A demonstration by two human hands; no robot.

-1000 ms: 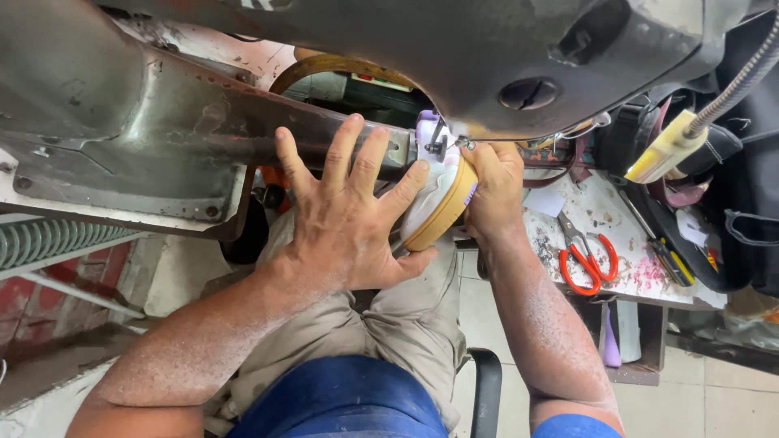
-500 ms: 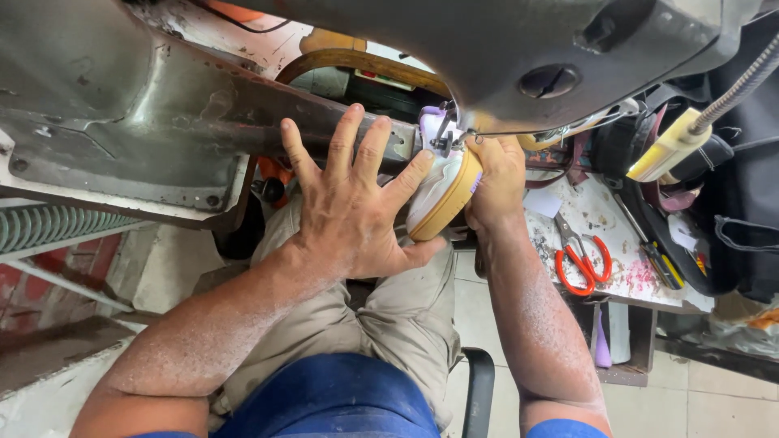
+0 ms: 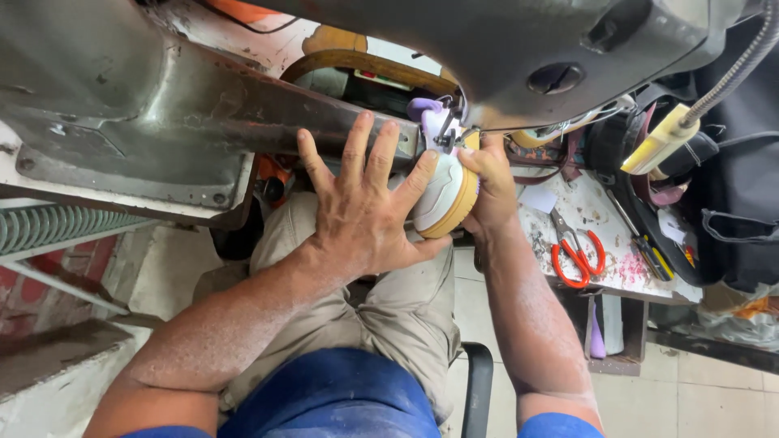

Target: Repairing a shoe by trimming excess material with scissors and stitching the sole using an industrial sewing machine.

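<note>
We look down past a heavy grey machine arm (image 3: pixel 203 105) onto a paint-stained worktable (image 3: pixel 617 259) at the right, with pale floor tiles (image 3: pixel 698 389) below it and a strip of red brick (image 3: pixel 49 268) at the far left. A green coiled spring (image 3: pixel 57 227) lies at the left edge.

We count one shoe (image 3: pixel 442 191), white-sided with a tan sole, held at the tip of the machine arm under the needle; one pair of red-handled scissors (image 3: pixel 576 251) on the worktable; one yellow-handled tool (image 3: pixel 669 138) at the upper right; and two bare hands. Dark bags (image 3: pixel 738 227) sit at the right; we cannot tell what is in them.

Our left hand (image 3: pixel 365 203) lies spread, fingers apart, pressed flat against the shoe's near side. Our right hand (image 3: pixel 487 182) is closed around the shoe's sole from the far side, thumb on top.
</note>
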